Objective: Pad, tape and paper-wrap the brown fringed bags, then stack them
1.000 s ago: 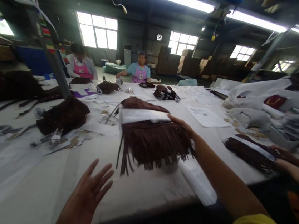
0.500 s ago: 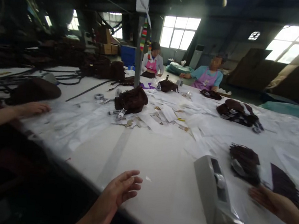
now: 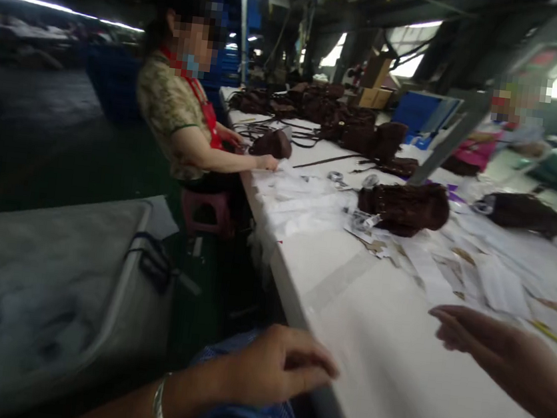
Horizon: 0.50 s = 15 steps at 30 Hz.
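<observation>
My left hand point(image 3: 285, 367), with a silver bangle point(image 3: 160, 403) at the wrist, hangs by the near edge of the white table point(image 3: 367, 353). Its fingers reach forward with the thumb a little apart, and no object shows in them. Over the tabletop on the right is my right hand point(image 3: 488, 337), somewhat blurred, its fingers stretched out with nothing seen in them. Beyond both hands lies a dark brown bag point(image 3: 404, 208) with clear wrapping by it. White sheets and paper scraps point(image 3: 482, 276) spread beyond my right hand.
A co-worker point(image 3: 180, 104) in a red apron sits along the table's left side, one hand on white sheets point(image 3: 304, 202). A big grey bin point(image 3: 121, 285) stands at left, near a pink stool point(image 3: 208, 211). Brown bags point(image 3: 340, 112) crowd the far end; a post point(image 3: 449, 144) rises behind.
My view has swung left, bringing the bin and co-worker in and leaving the tape dispenser out of view. My right hand has come away from the brown bag beside it.
</observation>
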{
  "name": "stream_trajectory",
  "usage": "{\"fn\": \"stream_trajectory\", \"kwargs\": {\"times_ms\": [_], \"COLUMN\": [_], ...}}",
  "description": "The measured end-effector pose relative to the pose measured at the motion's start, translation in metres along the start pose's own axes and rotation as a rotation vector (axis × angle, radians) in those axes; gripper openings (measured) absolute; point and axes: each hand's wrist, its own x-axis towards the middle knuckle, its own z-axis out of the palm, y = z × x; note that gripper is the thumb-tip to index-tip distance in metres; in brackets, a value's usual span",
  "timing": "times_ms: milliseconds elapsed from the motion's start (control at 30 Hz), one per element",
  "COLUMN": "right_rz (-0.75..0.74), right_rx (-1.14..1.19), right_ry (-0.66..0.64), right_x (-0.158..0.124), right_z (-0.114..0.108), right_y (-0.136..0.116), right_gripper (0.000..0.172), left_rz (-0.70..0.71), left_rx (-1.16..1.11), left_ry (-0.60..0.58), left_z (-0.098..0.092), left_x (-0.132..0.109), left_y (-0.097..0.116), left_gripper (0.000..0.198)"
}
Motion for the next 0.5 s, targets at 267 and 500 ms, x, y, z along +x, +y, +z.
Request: {"fn": "stream_trajectory", "kwargs": {"times_ms": [267, 500], "right_rz": [-0.443, -0.709], "right_rx": [0.001, -0.112], "right_ry": [-0.405, -0.444], "right_x": [0.086, 0.097], "right_z": [0.186, 0.248], "right_y": [-0.136, -0.150], "right_gripper": [0.036, 0.036], "left_rz": [-0.291, -0.981], "left_rx": [0.821, 0.741], "left_ry": [1.030, 1.114], "left_z": [-0.162, -0.234], "left_x": [-0.104, -0.206], "left_y": [-0.064, -0.181], "left_gripper": [0.053, 0.087]}}
